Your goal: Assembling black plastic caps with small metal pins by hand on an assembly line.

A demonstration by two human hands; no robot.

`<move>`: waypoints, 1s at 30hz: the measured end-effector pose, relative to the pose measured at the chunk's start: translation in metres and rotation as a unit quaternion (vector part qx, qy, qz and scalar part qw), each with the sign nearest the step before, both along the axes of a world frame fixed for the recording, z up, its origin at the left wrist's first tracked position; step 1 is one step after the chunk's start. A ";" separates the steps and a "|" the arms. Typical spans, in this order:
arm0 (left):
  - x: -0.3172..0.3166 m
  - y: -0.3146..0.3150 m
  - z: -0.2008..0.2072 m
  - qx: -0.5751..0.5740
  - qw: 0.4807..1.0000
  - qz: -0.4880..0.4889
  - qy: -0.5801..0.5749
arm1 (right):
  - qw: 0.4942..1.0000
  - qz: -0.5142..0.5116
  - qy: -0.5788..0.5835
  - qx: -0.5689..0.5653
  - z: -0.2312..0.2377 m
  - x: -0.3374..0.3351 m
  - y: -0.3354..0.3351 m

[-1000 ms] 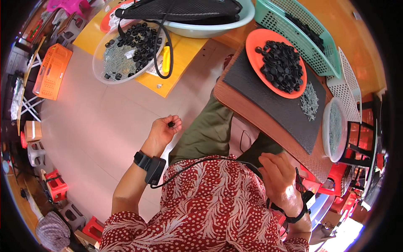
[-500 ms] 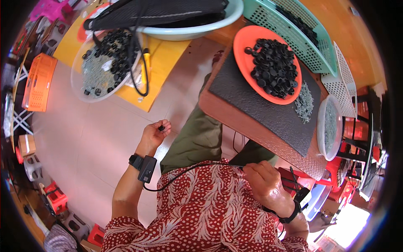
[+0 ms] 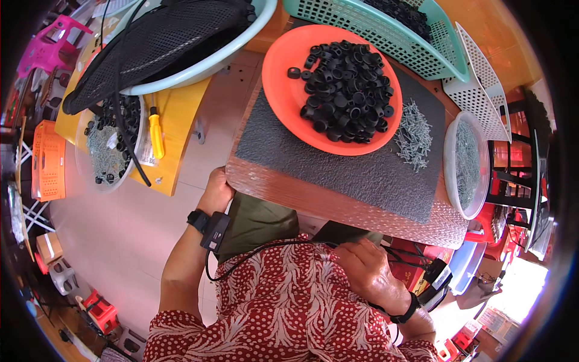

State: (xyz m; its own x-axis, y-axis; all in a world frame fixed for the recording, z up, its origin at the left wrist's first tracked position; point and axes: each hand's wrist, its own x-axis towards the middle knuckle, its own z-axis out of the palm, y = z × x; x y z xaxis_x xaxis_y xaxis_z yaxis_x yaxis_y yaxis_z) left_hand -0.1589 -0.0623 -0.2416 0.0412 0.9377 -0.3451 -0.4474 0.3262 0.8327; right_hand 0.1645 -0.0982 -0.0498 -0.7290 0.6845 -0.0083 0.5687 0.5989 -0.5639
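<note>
My left hand (image 3: 219, 192) is at the left front corner of the brown table (image 3: 271, 184), with its fingers hidden beneath the edge. My right hand (image 3: 368, 268) rests in front of my shirt, fingers curled inward; what they hold, if anything, is hidden. A black cable (image 3: 265, 247) runs from the device on my left wrist to behind my right hand. On the table, an orange plate (image 3: 280, 105) bears a heap of small black caps (image 3: 347, 90). Beside it, a pile of grey screws (image 3: 414, 136) lies on a black mat (image 3: 338, 172).
A clear tub (image 3: 449, 175) of screws stands at the table's right. Behind are a green basket (image 3: 362, 36) and a white basket (image 3: 476, 99). At left, a yellow board (image 3: 181, 133) carries a yellow-handled screwdriver (image 3: 156, 136), a bowl (image 3: 142, 130) of screws and caps, and a blue basin (image 3: 241, 42).
The view has shifted, bringing the table nearer and leftward. My left hand, which held a small black cap over the floor, now has its fingers under the table edge. My right hand barely moved.
</note>
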 end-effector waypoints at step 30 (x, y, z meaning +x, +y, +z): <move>-0.088 -0.081 -0.029 -0.257 0.900 0.279 -0.213 | 0.998 0.065 0.003 0.002 -0.003 -0.031 0.003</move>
